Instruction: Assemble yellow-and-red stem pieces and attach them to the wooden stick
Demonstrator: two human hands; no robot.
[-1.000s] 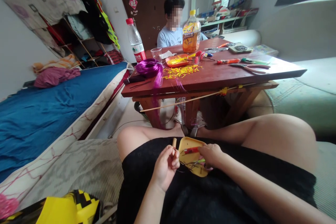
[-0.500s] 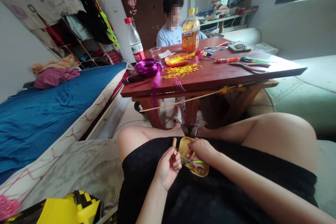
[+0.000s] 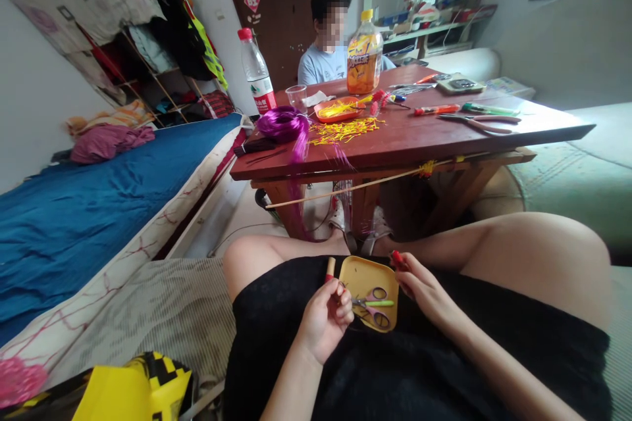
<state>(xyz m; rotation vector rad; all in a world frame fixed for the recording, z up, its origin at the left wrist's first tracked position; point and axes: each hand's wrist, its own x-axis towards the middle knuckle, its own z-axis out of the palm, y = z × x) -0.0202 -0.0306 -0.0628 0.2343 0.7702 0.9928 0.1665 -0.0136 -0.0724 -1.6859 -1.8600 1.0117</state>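
Note:
My left hand (image 3: 326, 316) is closed, thumb against fingers, above my lap; what is inside the pinch is too small to make out. Just beyond its thumb a tan tube (image 3: 330, 266) with a red band points away from me, and whether the hand touches it I cannot tell. My right hand (image 3: 422, 286) is closed around a small red lighter (image 3: 399, 260), its tip pointing left. Between both hands a yellow tray (image 3: 356, 266) rests on my lap. Scissors (image 3: 379, 319) with pinkish handles and a bright green stick (image 3: 381, 303) lie in it.
A red-brown table (image 3: 424, 131) stands ahead, with purple thread (image 3: 281, 123), yellow stamens (image 3: 340, 131), an orange dish (image 3: 320, 112), pliers (image 3: 486, 125) and bottles. A thin stick (image 3: 340, 189) juts along its front edge. Another person (image 3: 320, 66) sits behind it. A blue-covered bed (image 3: 99, 191) is at left.
My right hand has lifted out of the tray and moved right with the red lighter in it. My left hand has shifted slightly right. More of the scissors shows now.

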